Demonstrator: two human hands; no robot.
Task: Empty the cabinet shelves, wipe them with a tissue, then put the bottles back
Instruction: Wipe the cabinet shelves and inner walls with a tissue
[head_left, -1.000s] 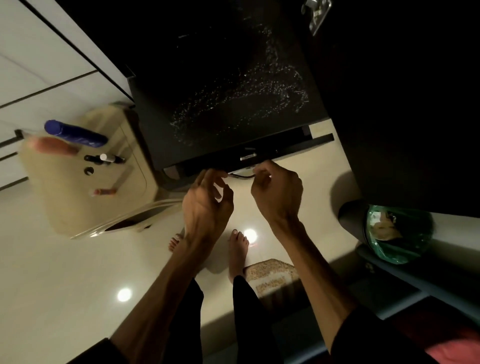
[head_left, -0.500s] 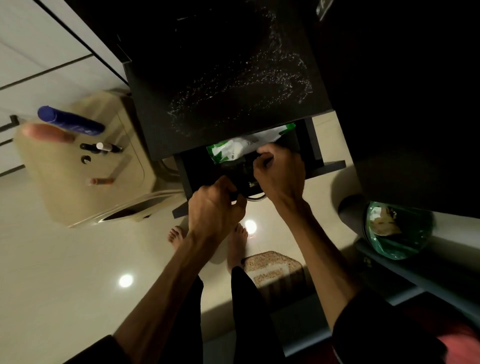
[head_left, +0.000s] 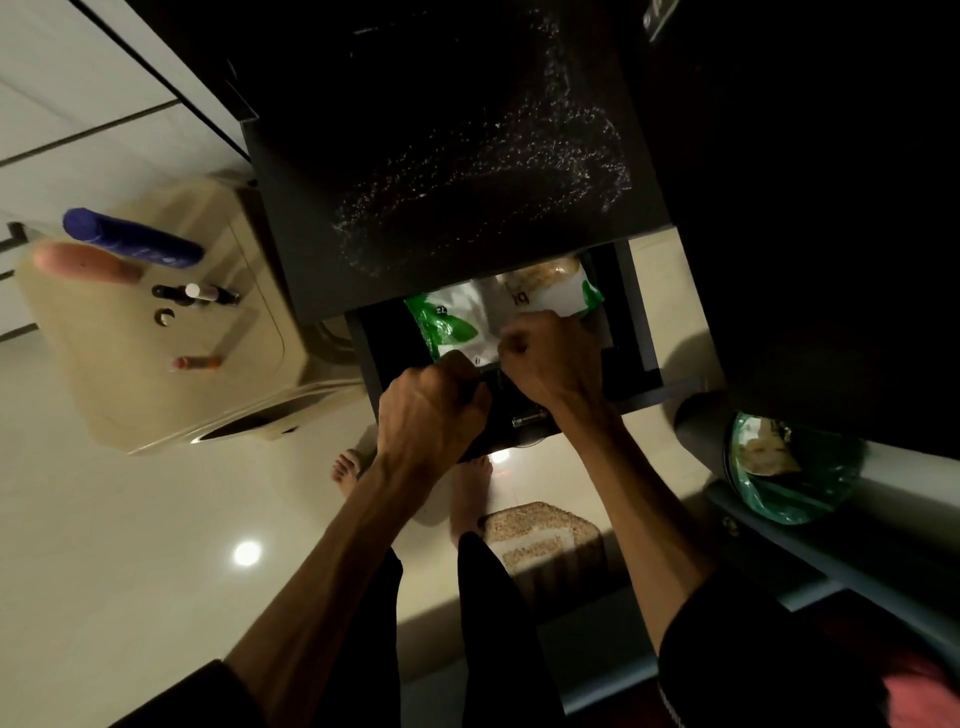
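Step, as judged: fetching the tissue; drawer (head_left: 631, 332) drawn out at 12 o'clock under a dusty dark top; left hand (head_left: 428, 410) gripping its front edge, fingers curled; right hand (head_left: 550, 358) fisted on the crinkly white-and-green tissue pack (head_left: 457, 322) inside; next move: lift pack free; bottles (head_left: 132, 241) lie at 9 o'clock, smooth, cylindrical, on a beige lid.

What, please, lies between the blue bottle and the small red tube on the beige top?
In the head view, a pink bottle, two small dark bottles and a round cap.
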